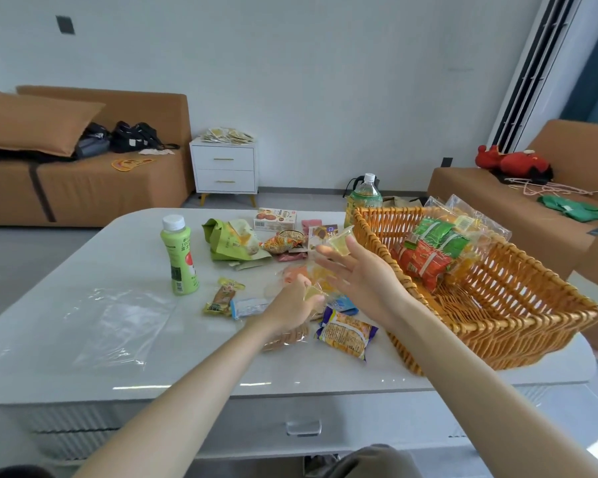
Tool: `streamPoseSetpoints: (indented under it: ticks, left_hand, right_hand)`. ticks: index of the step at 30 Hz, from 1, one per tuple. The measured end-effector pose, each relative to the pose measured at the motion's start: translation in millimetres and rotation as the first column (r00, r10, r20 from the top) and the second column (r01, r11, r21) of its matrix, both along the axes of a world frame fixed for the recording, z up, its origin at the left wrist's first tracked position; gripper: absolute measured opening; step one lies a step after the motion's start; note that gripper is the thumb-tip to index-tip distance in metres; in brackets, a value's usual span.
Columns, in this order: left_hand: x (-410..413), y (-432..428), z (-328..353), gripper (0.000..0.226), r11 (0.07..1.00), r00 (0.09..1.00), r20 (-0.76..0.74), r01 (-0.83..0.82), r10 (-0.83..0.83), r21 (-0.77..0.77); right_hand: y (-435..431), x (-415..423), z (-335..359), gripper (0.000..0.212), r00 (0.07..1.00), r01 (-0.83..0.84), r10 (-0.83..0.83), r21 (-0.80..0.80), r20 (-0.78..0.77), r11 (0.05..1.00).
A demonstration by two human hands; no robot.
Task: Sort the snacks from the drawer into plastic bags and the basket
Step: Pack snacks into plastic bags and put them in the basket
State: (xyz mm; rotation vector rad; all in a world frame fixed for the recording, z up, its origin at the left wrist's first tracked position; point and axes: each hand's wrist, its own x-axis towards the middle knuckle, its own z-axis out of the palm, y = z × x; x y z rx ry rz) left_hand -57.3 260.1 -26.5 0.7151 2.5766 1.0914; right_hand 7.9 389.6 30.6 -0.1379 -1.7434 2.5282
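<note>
a clear plastic bag [118, 326] lies flat on the left part of the grey table [83, 257]. just right of it a green drink bottle [180, 257] with a white cap stands upright. past the bottle loose snacks are scattered over the middle of the table: a crumpled green pouch [230, 241], a biscuit box [275, 219] behind it, and nearer the front a small yellow-green packet [221, 298] beside a blue-white one [247, 307].

the left hand [290, 307] is low over this pile, its fingers curled round a small yellow cup [312, 292]. below it a purple and yellow packet [346, 334] lies flat.

the right hand [363, 274] is raised just beside the basket, fingers spread and mostly straight. a clear jelly cup [339, 241] sits at the tips between thumb and forefinger; whether they really pinch it or it only rests there i cannot tell, the spot is blurred.

on the right end of the table stands the wicker basket [497, 305], holding a see-through pack of green and red packets [428, 253] against its far side. a large bottle [366, 196] stands behind its left corner.
</note>
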Motion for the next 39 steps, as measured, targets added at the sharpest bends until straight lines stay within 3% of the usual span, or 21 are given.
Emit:
streamPoseSetpoints:
  ticks: [3,6,9,11,13,16,18,21,23,25,28,34,37,39]
  left_hand:
    - [-1.0,-2.6,4.9,0.045,0.979,0.982,0.187,-0.024,-0.014,0.202]
    - [-0.3,-11.0,11.4,0.050,0.877,0.879,0.461,-0.123,-0.121,0.465]
    - [-10.9,-19.8,8.2,0.056,0.857,0.866,0.487,-0.162,-0.115,0.490]
    - [-17.4,-20.1,3.4,0.050,0.921,0.943,0.333,-0.139,0.011,0.363]
    - [-21.6,-18.0,-3.1,0.039,0.962,0.990,0.039,-0.140,0.135,0.234]
    - [-24.9,-16.3,-15.6,0.039,0.985,0.934,-0.312,-0.157,0.173,0.076]
    - [-28.2,-13.6,-22.4,0.049,0.985,0.907,-0.388,-0.173,0.165,0.014]
    - [-25.3,-7.7,-18.1,0.070,0.983,0.944,-0.278,-0.186,0.181,0.008]
    - [-18.8,-11.0,-13.1,0.081,0.988,0.951,-0.275,-0.155,0.145,-0.015]
    - [-11.9,-23.0,-7.7,0.086,0.991,0.934,-0.340,-0.127,0.107,-0.038]
    - [-4.4,-46.5,-5.4,0.076,0.984,0.855,-0.509,-0.162,0.101,-0.078]
    - [-9.8,-75.1,-15.9,0.084,0.983,0.872,-0.480,-0.156,0.090,-0.100]
    - [-10.1,-76.8,-16.3,0.085,0.986,0.882,-0.466,-0.129,0.067,-0.102]
    - [-6.0,-76.2,-16.0,0.086,0.991,0.875,-0.483,-0.099,0.042,-0.093]
  right_hand:
    - [-3.0,-7.6,-2.6,0.027,0.999,-0.032,0.033,-0.050,0.013,0.998]
    - [-5.5,-10.9,-2.3,0.022,1.000,-0.012,0.012,-0.076,0.003,0.997]
    - [-7.0,-20.0,0.6,0.040,1.000,0.016,-0.015,-0.151,0.005,0.988]
    - [-9.7,-26.3,2.1,0.046,1.000,0.025,-0.023,-0.135,0.012,0.991]
    - [-11.9,-29.9,0.8,0.034,0.998,0.049,-0.048,-0.026,0.038,0.998]
    - [-9.9,-28.3,-2.3,0.033,0.992,0.102,-0.117,0.231,0.051,0.968]
    - [-5.4,-23.9,-4.2,0.033,0.991,0.095,-0.124,0.418,0.042,0.903]
    - [2.0,-19.9,-6.2,0.038,0.992,0.027,-0.102,0.653,0.076,0.757]
    - [2.6,-19.5,-9.4,0.041,0.994,-0.016,-0.077,0.811,0.075,0.585]
    - [-2.3,-19.3,-10.0,0.043,0.997,-0.016,-0.063,0.907,0.047,0.421]
    - [-13.2,-24.4,-12.1,0.044,1.000,0.019,-0.021,0.979,-0.015,0.204]
    - [-32.8,-46.4,-22.9,0.047,0.999,-0.031,-0.028,0.918,0.022,-0.395]
    - [-34.0,-53.7,-29.1,0.039,0.997,0.003,-0.063,0.808,-0.050,-0.589]
    - [-30.8,-55.9,-33.0,0.029,0.989,0.029,-0.093,0.758,-0.117,-0.652]
